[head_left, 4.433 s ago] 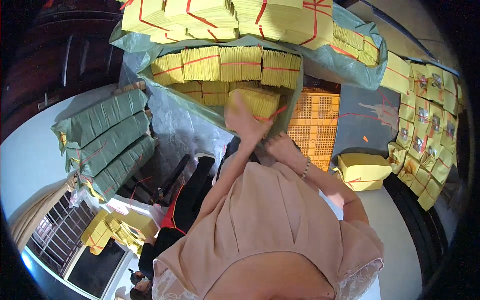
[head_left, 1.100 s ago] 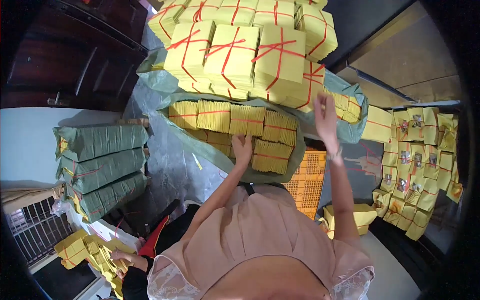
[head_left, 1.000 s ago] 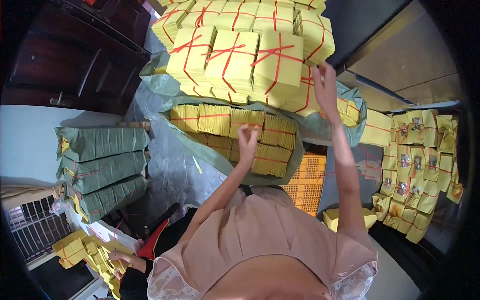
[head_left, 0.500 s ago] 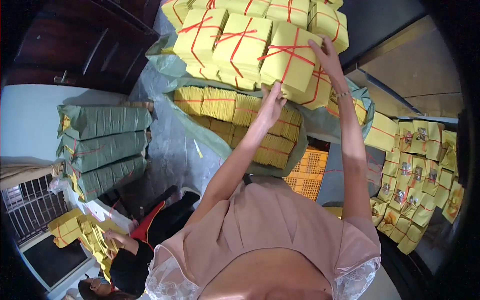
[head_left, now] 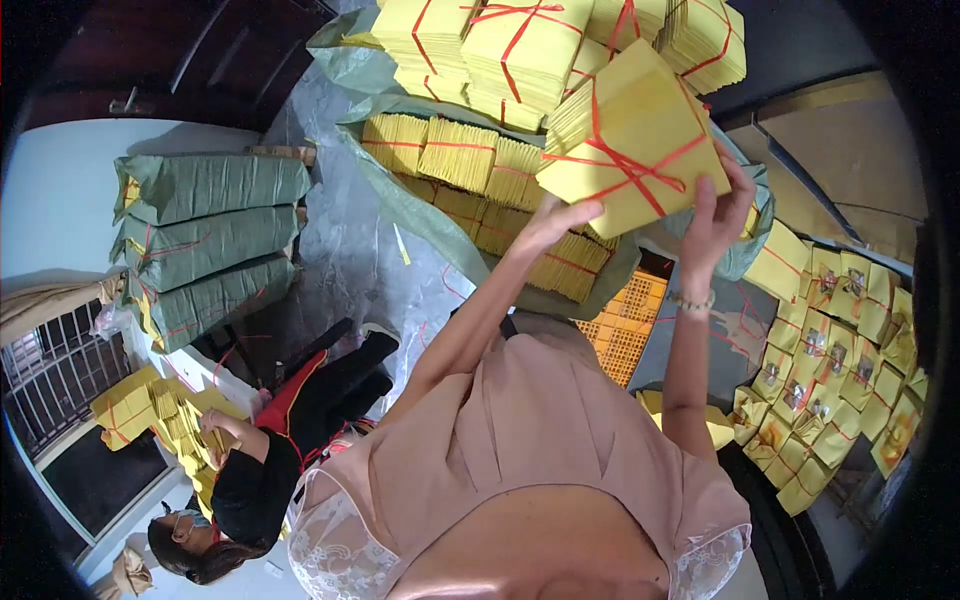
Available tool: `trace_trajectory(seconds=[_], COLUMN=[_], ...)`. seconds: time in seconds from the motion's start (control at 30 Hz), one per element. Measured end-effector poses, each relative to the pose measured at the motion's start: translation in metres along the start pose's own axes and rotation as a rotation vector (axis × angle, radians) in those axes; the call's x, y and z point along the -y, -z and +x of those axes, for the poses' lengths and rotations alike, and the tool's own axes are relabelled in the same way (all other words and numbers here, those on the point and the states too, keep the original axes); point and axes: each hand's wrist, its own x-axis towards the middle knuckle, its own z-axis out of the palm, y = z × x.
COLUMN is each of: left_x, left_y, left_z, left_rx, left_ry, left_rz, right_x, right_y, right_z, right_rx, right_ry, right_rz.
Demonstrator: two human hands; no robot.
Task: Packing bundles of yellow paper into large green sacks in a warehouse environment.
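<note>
Between my two hands is a thick bundle of yellow paper point(head_left: 655, 120), tied crosswise with red ribbon and tilted, its ribbon knot toward me. My left hand point(head_left: 558, 222) grips the lower left corner, thumb on the top face and fingers hidden beneath. On the right edge my right hand point(head_left: 715, 215) is closed round the bundle, thumb on its face. Just beyond stand more tied yellow bundles point(head_left: 520, 50), heaped on green sacking. Under my left forearm, an open green sack point(head_left: 400, 205) holds rows of yellow bundles point(head_left: 455, 150) on edge.
Three stuffed green sacks point(head_left: 215, 190) are stacked at left. A co-worker in black point(head_left: 255, 490) handles yellow paper stacks point(head_left: 180, 425) at lower left. An orange crate point(head_left: 625, 320) stands near my right arm; wrapped yellow packets point(head_left: 825, 350) are piled at far right.
The bundle has come off the heap, nearer to me and right, and is now turned and tilted. Both hands moved with it; my right hand shifted from its far corner to its right edge.
</note>
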Motion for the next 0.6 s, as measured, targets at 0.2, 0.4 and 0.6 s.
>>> trace_trajectory(seconds=[0.2, 0.4, 0.6], left_x=[-0.024, -0.052, -0.064], left_y=[0.030, 0.073, 0.122], left_z=[-0.042, -0.068, -0.092], left_rx=[0.026, -0.063, -0.294], left_ry=[-0.056, -0.033, -0.073], left_rz=[0.155, 0.265, 0.271], right_x=[0.013, 0.016, 0.026], right_y=[-0.007, -0.038, -0.072], right_z=[-0.062, -0.122, -0.163], right_rx=[-0.132, -0.179, 0.083], right_ry=[-0.270, -0.551, -0.619], right_rz=[0.081, 0.206, 0.332])
